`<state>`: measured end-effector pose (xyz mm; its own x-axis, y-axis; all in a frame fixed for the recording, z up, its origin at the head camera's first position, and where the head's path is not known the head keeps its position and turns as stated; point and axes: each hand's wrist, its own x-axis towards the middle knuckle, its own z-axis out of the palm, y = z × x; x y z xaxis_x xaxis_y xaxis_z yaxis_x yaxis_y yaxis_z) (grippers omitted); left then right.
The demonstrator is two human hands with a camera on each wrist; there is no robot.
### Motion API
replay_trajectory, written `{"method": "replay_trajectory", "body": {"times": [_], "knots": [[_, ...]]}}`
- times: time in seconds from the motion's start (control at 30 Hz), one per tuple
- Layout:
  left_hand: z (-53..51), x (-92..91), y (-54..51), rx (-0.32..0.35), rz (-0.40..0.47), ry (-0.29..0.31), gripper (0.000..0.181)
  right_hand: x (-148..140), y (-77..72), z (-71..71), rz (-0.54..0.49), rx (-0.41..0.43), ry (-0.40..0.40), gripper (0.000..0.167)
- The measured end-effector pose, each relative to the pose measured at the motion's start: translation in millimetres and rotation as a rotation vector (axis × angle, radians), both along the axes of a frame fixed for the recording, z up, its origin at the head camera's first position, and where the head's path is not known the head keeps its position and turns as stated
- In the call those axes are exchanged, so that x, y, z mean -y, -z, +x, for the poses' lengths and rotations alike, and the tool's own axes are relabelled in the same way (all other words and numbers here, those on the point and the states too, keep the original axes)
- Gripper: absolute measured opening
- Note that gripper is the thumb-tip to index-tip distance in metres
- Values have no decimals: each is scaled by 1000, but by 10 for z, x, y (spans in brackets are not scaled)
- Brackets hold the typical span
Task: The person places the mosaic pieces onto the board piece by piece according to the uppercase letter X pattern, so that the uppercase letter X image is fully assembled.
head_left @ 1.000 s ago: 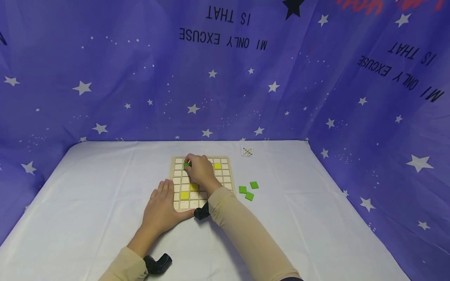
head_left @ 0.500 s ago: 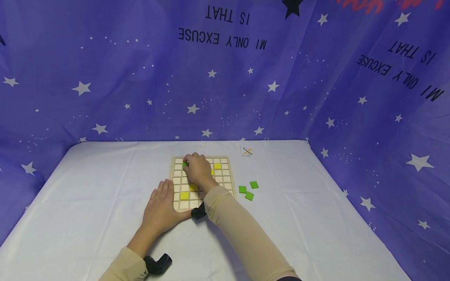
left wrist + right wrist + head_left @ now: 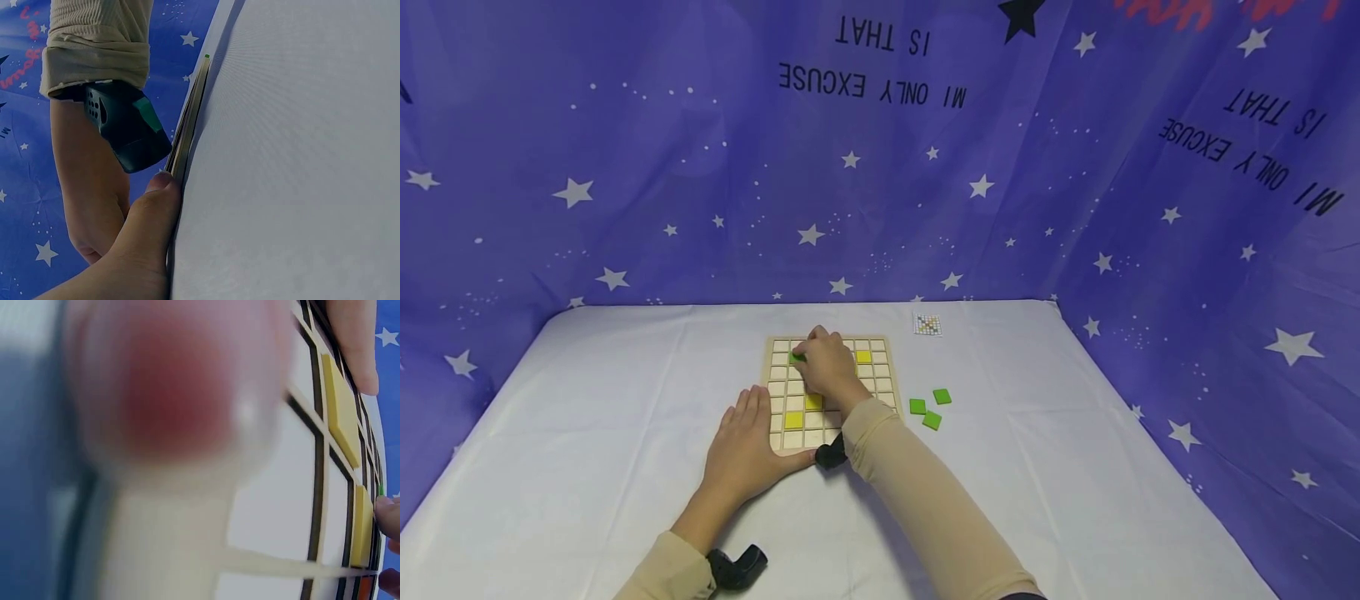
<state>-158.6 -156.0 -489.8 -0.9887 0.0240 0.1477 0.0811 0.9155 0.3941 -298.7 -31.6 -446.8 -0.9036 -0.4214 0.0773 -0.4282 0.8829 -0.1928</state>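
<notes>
A square wooden grid board (image 3: 777, 387) lies on the table in the head view, with yellow tiles (image 3: 793, 420) in several cells. My left hand (image 3: 737, 454) rests against its left side, the thumb stretched along the front edge. Over the board's far part, my right hand (image 3: 831, 367) has curled fingertips on a green tile (image 3: 795, 358) at an upper-left cell. How flat that tile sits cannot be told. From the right wrist, the green tile (image 3: 380, 490) shows as a sliver by the fingertips, and an orange tile (image 3: 364, 587) appears, hidden from the head camera.
Three loose green tiles (image 3: 932, 420) lie right of the board. A small card with a printed grid (image 3: 928, 324) is farther back. Black wrist devices (image 3: 739, 567) sit on both wrists. A purple starry curtain (image 3: 880, 208) stands behind the white table (image 3: 1075, 467).
The green tile, held at the upper-left cell a second ago, now looks lower and more covered by my right fingers. My left hand stays in place; the loose tiles have not moved.
</notes>
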Motion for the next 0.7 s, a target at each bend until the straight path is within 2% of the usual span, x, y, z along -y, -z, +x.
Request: {"method": "replay_trajectory", "body": {"times": [0.17,0.33,0.57,0.7], "knots": [[5,-1,3,17,16,-6,140,-90,-34,15,-30,8,-39,31],[7,-10,1,20,25,-8,141,-304,-118,-6,-154,50,-48,35],[1,-6,13,19,21,-10,142,-846,-222,-104,-337,186,-58,37],[2,-11,5,25,26,-10,142,-1257,-222,-152,-386,238,-36,36]]}}
